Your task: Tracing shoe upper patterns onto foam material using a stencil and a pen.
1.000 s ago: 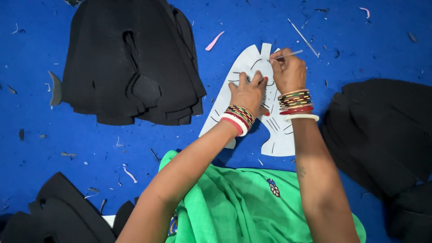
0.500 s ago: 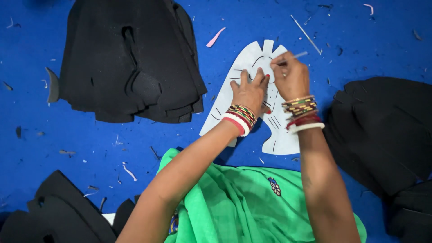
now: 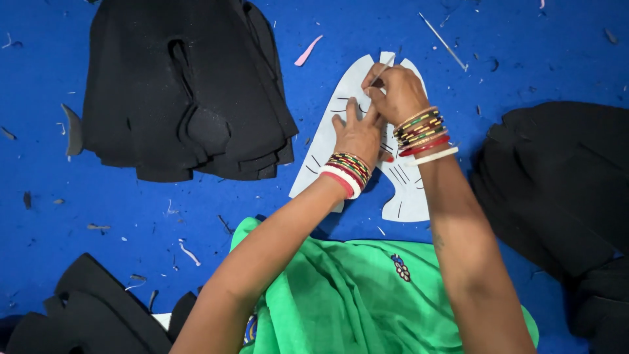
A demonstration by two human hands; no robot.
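Note:
A pale grey pattern piece (image 3: 325, 149) with short slit marks lies flat on the blue surface (image 3: 118, 216). My left hand (image 3: 357, 134) rests on its middle, fingers spread and pressing down. My right hand (image 3: 396, 92) is just above it at the pattern's top notch, pinching a thin pale marking stick (image 3: 383, 67) whose tip touches the pattern. Both wrists carry several coloured bangles. What lies under the pattern is hidden.
A stack of black cut pieces (image 3: 183, 92) lies to the upper left, another black pile (image 3: 557, 183) to the right, more black shapes (image 3: 85, 314) at the lower left. A pink scrap (image 3: 308, 50), a thin stick (image 3: 444, 42) and small offcuts litter the surface. Green cloth (image 3: 367, 301) covers my lap.
My right hand has slid left along the pattern's top edge with the marking stick, which now points upward. My left hand has stayed pressed on the pattern.

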